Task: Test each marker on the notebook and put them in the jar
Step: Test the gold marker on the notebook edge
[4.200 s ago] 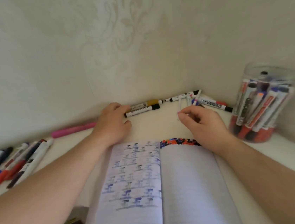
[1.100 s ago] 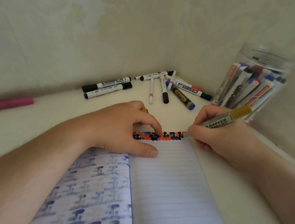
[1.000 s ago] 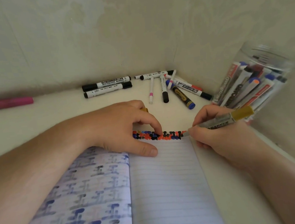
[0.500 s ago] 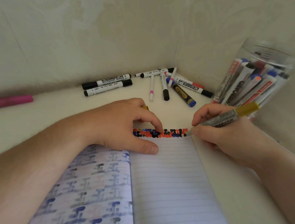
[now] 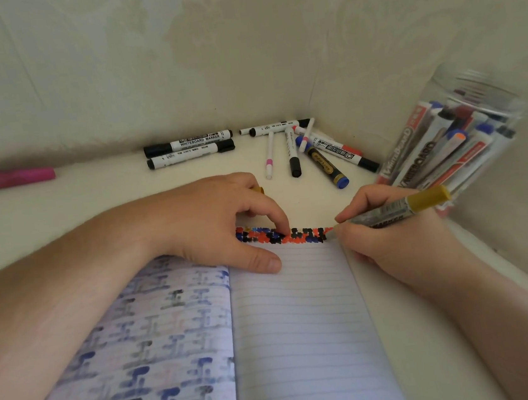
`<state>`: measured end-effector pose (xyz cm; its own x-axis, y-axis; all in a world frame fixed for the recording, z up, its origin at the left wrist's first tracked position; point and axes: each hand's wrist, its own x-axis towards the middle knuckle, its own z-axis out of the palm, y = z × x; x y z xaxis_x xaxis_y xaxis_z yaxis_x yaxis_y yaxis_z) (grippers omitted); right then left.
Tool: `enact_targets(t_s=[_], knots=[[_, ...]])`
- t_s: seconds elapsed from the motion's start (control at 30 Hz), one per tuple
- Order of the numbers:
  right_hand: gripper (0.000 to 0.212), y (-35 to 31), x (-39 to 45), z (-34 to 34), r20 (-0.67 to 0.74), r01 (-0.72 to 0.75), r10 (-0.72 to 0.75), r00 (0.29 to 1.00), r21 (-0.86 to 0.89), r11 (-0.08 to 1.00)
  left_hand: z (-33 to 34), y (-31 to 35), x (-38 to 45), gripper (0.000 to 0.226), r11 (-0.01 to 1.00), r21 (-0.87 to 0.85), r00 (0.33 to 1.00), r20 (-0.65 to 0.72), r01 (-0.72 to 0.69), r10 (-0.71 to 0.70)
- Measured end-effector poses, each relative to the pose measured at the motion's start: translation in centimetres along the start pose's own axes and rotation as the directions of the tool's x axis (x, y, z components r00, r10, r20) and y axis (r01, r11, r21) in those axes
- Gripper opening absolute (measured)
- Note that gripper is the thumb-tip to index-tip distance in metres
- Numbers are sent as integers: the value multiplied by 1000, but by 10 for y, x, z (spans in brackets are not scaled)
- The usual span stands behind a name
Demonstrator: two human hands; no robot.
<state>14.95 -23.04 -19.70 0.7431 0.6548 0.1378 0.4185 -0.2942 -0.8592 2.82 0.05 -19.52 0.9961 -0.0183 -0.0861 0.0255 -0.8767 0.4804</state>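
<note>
pinching marker [image 5: 395,209] in right hand [image 5: 392,238] grip, tip on notebook [image 5: 303,327]

Soft, even, rather dim light with a greenish-cream cast; no glare. Faint shadows lie under the left hand [image 5: 213,225]. Wide-angle bending curves the wall [image 5: 239,54] and tilts the jar [image 5: 464,118], whose rim is blurred. The notebook [image 5: 297,327] lines are sharp.

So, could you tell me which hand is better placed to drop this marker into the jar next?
The right hand: it grips the marker, and the jar stands just beyond it. The left hand holds the cap and steadies the notebook.
</note>
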Motion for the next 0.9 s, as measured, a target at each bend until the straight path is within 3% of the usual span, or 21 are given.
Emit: enact_targets(t_s=[0.17,0.37,0.57,0.73,0.9], knots=[[22,-1,1,-1,-17,17,-18,1000,-95,995,0,0,0,51,1000,-8,1000,-1,-4,4],[19,0,2,-3,2,-20,20,1000,18,1000,0,1,-1,50,1000,-19,1000,3,2,-2],[25,-1,0,0,-21,46,-49,999,-133,990,0,-1,0,51,1000,-13,1000,0,1,-1],[20,2,1,-2,-30,32,-33,999,-49,998,0,-1,0,52,1000,-12,1000,-1,3,-3],[23,0,1,0,19,74,-73,997,-99,992,0,-1,1,52,1000,-7,1000,-7,0,0]])
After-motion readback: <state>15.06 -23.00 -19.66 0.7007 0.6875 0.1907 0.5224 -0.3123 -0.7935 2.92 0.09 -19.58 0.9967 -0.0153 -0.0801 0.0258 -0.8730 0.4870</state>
